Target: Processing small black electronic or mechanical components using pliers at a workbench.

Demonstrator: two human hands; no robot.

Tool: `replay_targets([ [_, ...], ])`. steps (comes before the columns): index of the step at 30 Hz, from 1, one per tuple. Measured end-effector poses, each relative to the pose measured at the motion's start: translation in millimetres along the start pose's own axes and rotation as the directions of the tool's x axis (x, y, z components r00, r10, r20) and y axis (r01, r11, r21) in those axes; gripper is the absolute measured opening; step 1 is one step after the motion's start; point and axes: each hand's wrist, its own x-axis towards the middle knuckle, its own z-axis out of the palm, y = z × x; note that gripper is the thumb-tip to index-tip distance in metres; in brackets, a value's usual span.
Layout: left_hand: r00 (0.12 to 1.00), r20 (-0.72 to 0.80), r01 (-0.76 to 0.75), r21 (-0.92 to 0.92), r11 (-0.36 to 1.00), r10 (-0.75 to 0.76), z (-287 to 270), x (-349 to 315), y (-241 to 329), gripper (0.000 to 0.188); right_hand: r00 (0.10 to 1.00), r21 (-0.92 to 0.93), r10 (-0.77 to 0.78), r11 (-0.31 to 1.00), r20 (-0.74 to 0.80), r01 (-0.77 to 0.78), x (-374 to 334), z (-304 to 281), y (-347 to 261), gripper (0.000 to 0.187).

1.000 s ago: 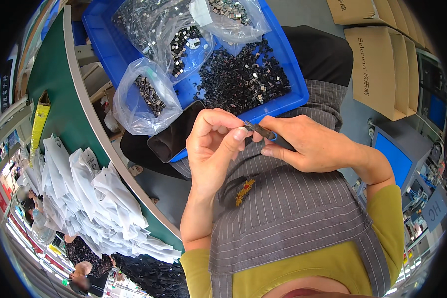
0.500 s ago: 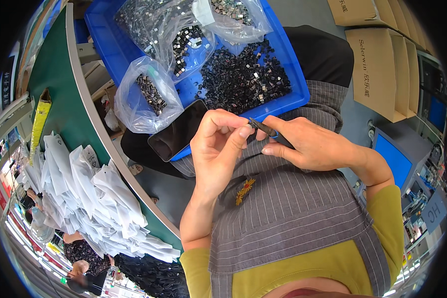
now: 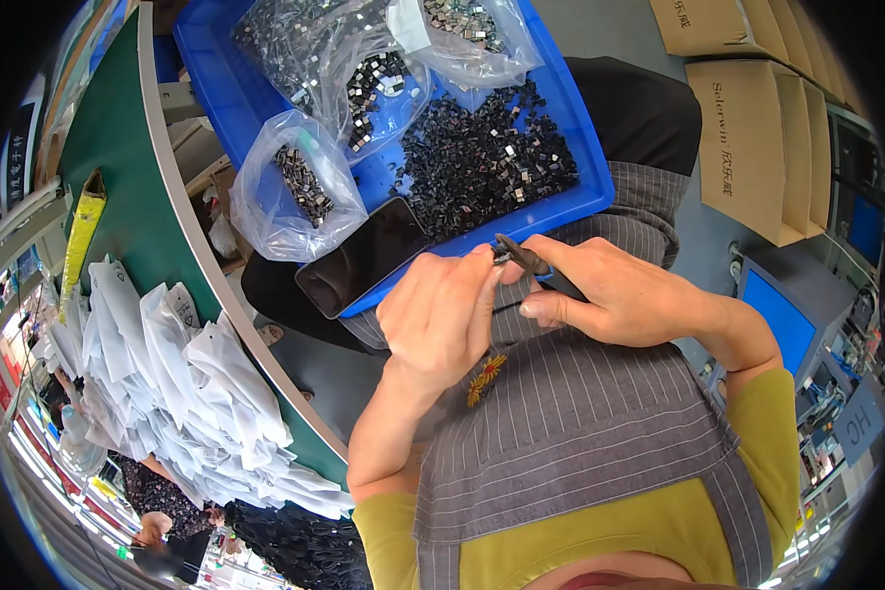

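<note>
My right hand (image 3: 624,295) is closed round a pair of small pliers or cutters (image 3: 553,279) with dark jaws and black-and-blue handles. The jaws point left, toward my left hand (image 3: 441,313). Between its thumb and fingertips, my left hand pinches a small dark part (image 3: 501,256), which touches the jaw tips; its exact kind is too small to make out. Both hands are over my lap, just in front of a blue tray (image 3: 588,202). Inside the tray lies a heap of small black pieces (image 3: 472,162), with some shiny metal ones among them.
Clear plastic bags (image 3: 265,211) of small metal parts lie in the tray. A dark phone (image 3: 359,261) rests at its near left corner. White pouches (image 3: 197,393) are piled on the green table (image 3: 118,226) at left. Cardboard boxes (image 3: 752,147) and a monitor (image 3: 777,310) stand at right.
My left hand has rolled over, so its back now faces up and its fingers are tucked in. The pliers stay at its fingertips, and my right hand has barely moved.
</note>
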Motion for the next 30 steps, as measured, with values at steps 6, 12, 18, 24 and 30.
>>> replay_targets([
  [6, 0.709, 0.524, 0.687, -0.664, 0.295, -0.473, -11.7, 9.9, 3.0, 0.031, 0.994, -0.180, -0.075, 0.982, -0.080, 0.060, 4.2, 3.2, 11.1, 0.033],
  [12, 0.809, 0.417, 0.538, -0.809, 0.236, -0.415, 1.3, 5.4, 5.3, 0.028, 0.995, -0.098, -0.077, 0.993, -0.067, 0.070, 4.2, -0.6, 4.9, 0.035],
  [18, 0.898, 0.265, 0.396, -0.836, 0.380, -0.352, 9.4, 2.7, 7.2, 0.020, 0.997, -0.039, -0.063, 0.997, -0.033, 0.062, 3.3, -4.7, 3.3, 0.034],
  [24, 0.849, 0.203, 0.429, -0.804, 0.411, -0.488, 6.9, 8.4, 21.6, 0.022, 0.924, -0.325, -0.259, 0.932, -0.280, 0.162, 0.6, -4.1, 5.2, 0.022],
  [30, 0.849, 0.271, 0.441, -0.837, 0.323, -0.454, 2.5, 1.5, 17.8, 0.024, 0.998, -0.077, -0.025, 0.997, -0.065, 0.020, -0.9, -9.1, -2.8, 0.021],
])
